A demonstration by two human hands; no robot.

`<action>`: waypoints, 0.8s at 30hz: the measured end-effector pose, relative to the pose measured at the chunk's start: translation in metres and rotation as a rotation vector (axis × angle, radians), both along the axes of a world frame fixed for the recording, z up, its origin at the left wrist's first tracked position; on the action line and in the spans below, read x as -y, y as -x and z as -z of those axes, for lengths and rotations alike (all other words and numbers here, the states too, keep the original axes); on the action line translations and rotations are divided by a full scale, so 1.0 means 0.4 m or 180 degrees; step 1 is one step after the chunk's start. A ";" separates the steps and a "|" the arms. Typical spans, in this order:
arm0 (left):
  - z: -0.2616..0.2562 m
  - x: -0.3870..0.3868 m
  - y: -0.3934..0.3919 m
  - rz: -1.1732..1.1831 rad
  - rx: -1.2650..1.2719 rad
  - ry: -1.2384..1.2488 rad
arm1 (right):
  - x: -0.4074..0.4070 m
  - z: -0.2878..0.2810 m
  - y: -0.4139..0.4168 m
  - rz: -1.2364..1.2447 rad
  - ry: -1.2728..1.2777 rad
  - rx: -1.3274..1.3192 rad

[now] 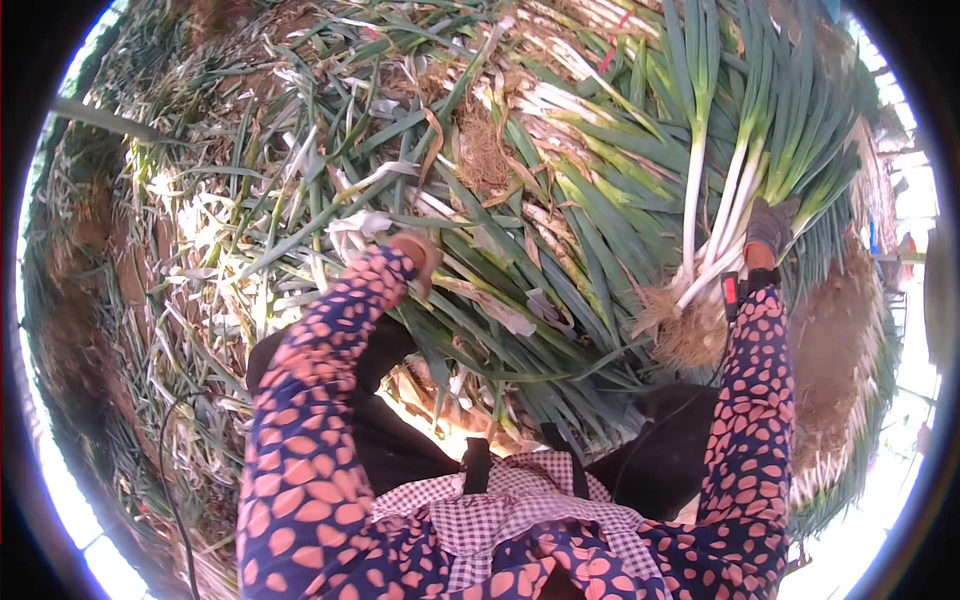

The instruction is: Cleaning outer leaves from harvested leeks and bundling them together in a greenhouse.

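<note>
Long green onions with white stems and green leaves cover the ground before me. My right hand (pixel 770 225), in a dark glove, rests on the white stems of a cleaner bunch of green onions (pixel 731 195) at the right; whether its fingers close round them I cannot tell. The bunch's brown roots (pixel 694 330) point towards me. My left hand (pixel 421 259) is over the pile's left part, beside green leaves and pale peeled skins (pixel 360 229); its fingers are bent and blurred, and their hold is unclear. Untrimmed green onions (pixel 600 232) lie between my hands.
Loose leaves and peelings (pixel 225 247) litter the ground at the left. A red tie (pixel 611 45) lies among the stems at the top. More green onions (pixel 832 465) are lined up at the far right, past bare soil (pixel 825 360). A thin cable (pixel 176 495) runs at lower left.
</note>
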State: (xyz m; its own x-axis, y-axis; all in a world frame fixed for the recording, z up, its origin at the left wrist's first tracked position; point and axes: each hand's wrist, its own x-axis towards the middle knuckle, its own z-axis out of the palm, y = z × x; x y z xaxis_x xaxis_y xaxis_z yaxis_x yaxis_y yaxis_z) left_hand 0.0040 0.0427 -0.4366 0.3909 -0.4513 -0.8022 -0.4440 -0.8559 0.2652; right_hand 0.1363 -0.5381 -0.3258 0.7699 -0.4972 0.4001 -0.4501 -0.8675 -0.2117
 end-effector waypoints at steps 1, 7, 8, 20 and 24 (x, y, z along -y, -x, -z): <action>0.085 -0.070 0.063 -0.0222 -0.0216 0.0516 | -0.045 0.022 -0.009 0.0053 0.0113 -0.0013; 0.055 0.092 0.172 0.0500 0.0892 -0.0170 | 0.029 -0.012 0.019 -0.0038 0.0164 0.0173; 0.049 0.099 0.169 0.0904 0.0085 -0.0591 | 0.016 -0.015 0.017 -0.0004 0.0169 0.0091; -0.207 -0.920 0.133 -0.1204 0.2403 -0.2776 | 0.039 -0.007 0.020 -0.0048 -0.0021 0.0189; -0.508 -0.866 0.039 -0.0436 0.1439 -0.3589 | 0.012 -0.062 0.042 0.0160 0.0198 0.0004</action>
State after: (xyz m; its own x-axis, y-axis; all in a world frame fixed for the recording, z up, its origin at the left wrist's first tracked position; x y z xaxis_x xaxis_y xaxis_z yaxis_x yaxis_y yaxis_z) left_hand -0.0117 0.3892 -0.2336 0.7257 0.4760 -0.4968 -0.1919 -0.5534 -0.8105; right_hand 0.1193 -0.5428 -0.3010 0.7441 -0.5093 0.4324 -0.4933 -0.8553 -0.1586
